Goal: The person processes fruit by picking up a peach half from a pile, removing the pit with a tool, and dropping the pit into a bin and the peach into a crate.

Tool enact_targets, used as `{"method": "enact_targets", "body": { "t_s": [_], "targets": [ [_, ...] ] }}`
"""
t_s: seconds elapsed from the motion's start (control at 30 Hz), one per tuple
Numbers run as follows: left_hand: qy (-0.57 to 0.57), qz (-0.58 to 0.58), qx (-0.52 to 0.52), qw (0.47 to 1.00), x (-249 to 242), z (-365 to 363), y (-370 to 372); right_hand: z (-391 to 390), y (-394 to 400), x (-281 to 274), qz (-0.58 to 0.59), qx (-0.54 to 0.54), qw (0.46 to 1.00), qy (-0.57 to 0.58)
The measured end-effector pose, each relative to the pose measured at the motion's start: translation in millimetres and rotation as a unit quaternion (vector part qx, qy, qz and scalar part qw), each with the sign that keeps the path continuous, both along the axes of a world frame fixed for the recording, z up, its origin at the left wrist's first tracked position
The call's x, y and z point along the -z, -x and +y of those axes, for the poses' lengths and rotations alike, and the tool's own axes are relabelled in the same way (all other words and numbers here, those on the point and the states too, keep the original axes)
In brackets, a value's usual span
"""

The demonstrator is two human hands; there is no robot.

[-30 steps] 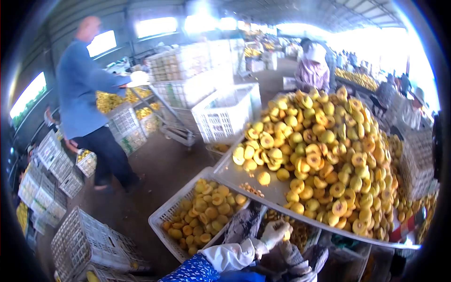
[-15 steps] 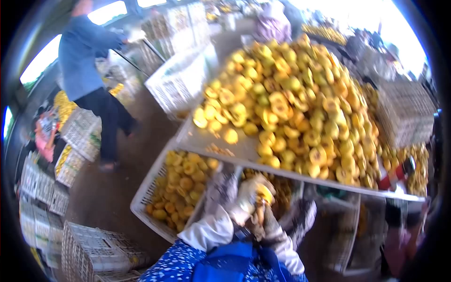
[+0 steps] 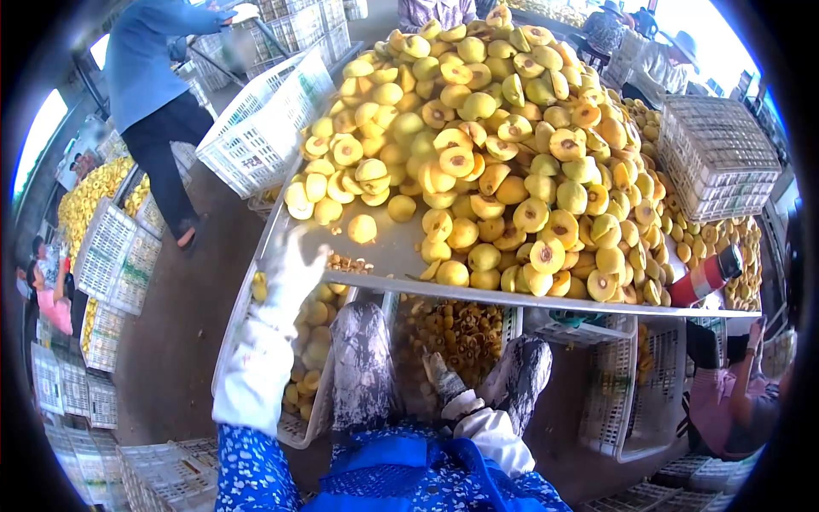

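My left hand (image 3: pixel 294 269), in a pale glove, reaches to the left front corner of the metal table (image 3: pixel 392 243). Its fingers are spread with nothing in them, near a loose peach half (image 3: pixel 363 229) and small brown scraps (image 3: pixel 348 264). A big heap of yellow halved peaches (image 3: pixel 512 162) covers the table, some showing their brown centres. Between my knees, my right hand (image 3: pixel 445 380) is low over a crate of brown pits and scraps (image 3: pixel 465 328). Its gloved fingers look closed; what they hold is too small to make out.
A crate of peach halves (image 3: pixel 311 350) stands beside my left knee. A white crate (image 3: pixel 264 128) leans at the table's left, near a walking person (image 3: pixel 158 85). Stacked crates (image 3: pixel 717 158) and a red flask (image 3: pixel 706 275) are on the right. Other people sit around.
My hands, together on a peach half before, are now apart. The left has moved up and left to the table without the peach; the right has dropped slightly left. The view has shifted.
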State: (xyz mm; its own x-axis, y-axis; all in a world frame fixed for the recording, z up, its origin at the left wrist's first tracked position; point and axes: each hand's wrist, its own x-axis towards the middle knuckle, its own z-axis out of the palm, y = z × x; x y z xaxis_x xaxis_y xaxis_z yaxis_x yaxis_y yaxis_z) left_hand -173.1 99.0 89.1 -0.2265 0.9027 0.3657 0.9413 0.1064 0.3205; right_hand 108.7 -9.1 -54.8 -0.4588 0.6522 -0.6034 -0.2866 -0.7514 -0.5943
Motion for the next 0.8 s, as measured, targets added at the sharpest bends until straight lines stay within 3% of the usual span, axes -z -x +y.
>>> {"method": "enact_targets", "body": {
  "t_s": [0.1,0.13,0.2,0.33,0.4,0.43,0.47,0.53,0.57,0.63,0.67,0.73,0.8],
  "targets": [
    [0.188,0.085,0.079,0.975,0,78,-26,4,-2,6,-0.045,-0.015,0.999,-0.009],
    [0.214,0.148,0.112,0.959,16,101,-28,4,-3,9,-0.058,-0.016,0.998,-0.011],
    [0.283,0.141,0.166,0.934,59,141,-18,3,-7,14,-0.078,-0.013,0.997,-0.016],
    [0.298,-0.030,0.169,0.939,54,149,-12,0,-16,16,-0.092,0.010,0.995,-0.033],
    [0.296,-0.210,0.126,0.923,32,126,-22,1,-19,11,0.005,0.082,0.996,0.033],
    [0.251,-0.397,0.172,0.866,27,108,-25,6,-16,2,0.104,0.162,0.974,0.118],
    [0.199,-0.567,0.206,0.772,27,90,-27,2,-21,-14,-0.042,0.055,0.994,-0.079],
    [0.180,-0.768,0.214,0.576,29,59,-35,6,-8,-4,-0.187,0.103,0.910,-0.355],
    [0.138,-0.817,0.198,0.524,28,41,-51,6,-8,-10,-0.233,0.086,0.876,-0.413],
    [0.123,-0.845,0.185,0.487,47,19,-64,12,-7,-56,-0.321,0.048,0.792,-0.518],
    [0.128,-0.847,0.192,0.479,59,10,-68,12,-4,-65,-0.343,0.059,0.781,-0.519],
    [0.111,-0.859,0.178,0.467,56,-10,-91,13,0,-84,-0.318,0.041,0.830,-0.457],
    [0.101,-0.864,0.170,0.464,52,-26,-111,11,0,-94,-0.328,0.044,0.810,-0.485]
  ]
}}
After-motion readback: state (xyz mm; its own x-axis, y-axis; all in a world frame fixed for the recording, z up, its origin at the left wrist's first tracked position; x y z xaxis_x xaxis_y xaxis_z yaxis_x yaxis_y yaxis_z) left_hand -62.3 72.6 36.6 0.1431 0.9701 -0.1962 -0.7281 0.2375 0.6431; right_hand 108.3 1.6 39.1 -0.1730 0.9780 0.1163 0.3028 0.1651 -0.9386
